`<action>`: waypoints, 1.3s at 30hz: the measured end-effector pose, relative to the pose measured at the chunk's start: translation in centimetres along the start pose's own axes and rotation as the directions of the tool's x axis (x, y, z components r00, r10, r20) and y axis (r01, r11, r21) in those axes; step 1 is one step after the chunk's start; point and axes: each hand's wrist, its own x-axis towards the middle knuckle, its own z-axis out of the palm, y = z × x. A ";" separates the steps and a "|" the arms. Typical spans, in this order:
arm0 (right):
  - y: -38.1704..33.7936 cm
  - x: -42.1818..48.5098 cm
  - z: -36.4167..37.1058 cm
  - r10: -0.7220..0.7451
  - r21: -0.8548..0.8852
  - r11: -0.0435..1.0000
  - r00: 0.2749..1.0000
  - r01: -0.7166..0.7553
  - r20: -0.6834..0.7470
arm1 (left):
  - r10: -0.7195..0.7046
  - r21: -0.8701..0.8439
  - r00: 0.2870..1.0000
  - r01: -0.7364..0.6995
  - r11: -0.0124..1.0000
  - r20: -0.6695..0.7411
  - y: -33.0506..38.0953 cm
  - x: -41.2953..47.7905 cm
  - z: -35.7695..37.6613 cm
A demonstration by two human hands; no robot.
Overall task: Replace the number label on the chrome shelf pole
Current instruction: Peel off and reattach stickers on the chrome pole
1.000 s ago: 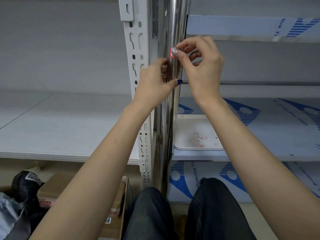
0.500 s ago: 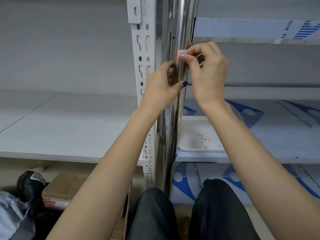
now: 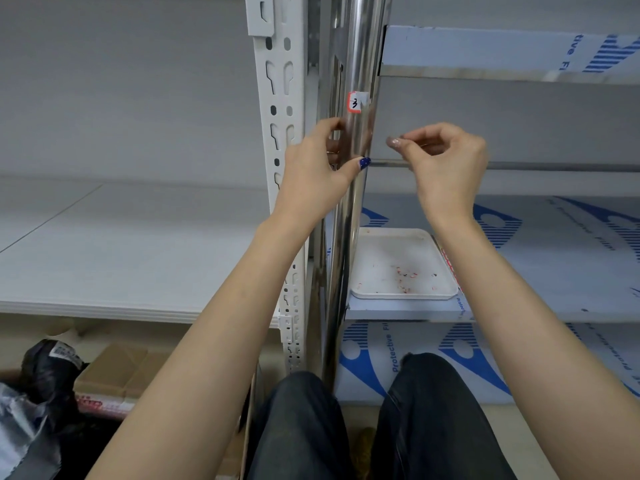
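A chrome shelf pole [image 3: 360, 46] runs upright through the middle of the head view. A small white label [image 3: 356, 102] with a red edge and a handwritten 3 sits on it, its right side lifting off the metal. My left hand [image 3: 318, 168] wraps the pole just below the label, thumb in front and fingers behind. My right hand [image 3: 446, 161] hangs to the right of the pole, apart from it, thumb and forefinger pinched together with nothing visible between them.
A white slotted upright [image 3: 280, 133] stands just left of the pole. A white tray [image 3: 374, 247] with red and black scraps lies on the film-covered shelf [image 3: 554, 258] to the right. A wide white shelf [image 3: 121, 258] extends left. Boxes [image 3: 114, 379] and bags [image 3: 41, 379] sit below.
My right hand has let go of the label and dropped down and to the right, off the pole. The label now shows in full. My left hand keeps its hold.
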 end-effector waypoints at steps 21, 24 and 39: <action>-4.1 0.6 1.1 0.059 0.407 0.873 0.886 -0.269 0.459 | 0.220 0.160 0.968 -0.199 0.967 -0.123 -0.7 -1.1 1.5; -4.8 0.9 1.6 0.100 0.449 0.820 0.862 -0.354 0.497 | 0.303 0.180 0.932 -0.269 0.946 -0.197 -0.4 -1.2 1.7; -5.3 1.1 3.0 0.195 0.616 0.458 0.748 -0.641 0.634 | 0.303 0.081 0.761 -0.316 0.945 -0.573 0.4 -0.6 4.1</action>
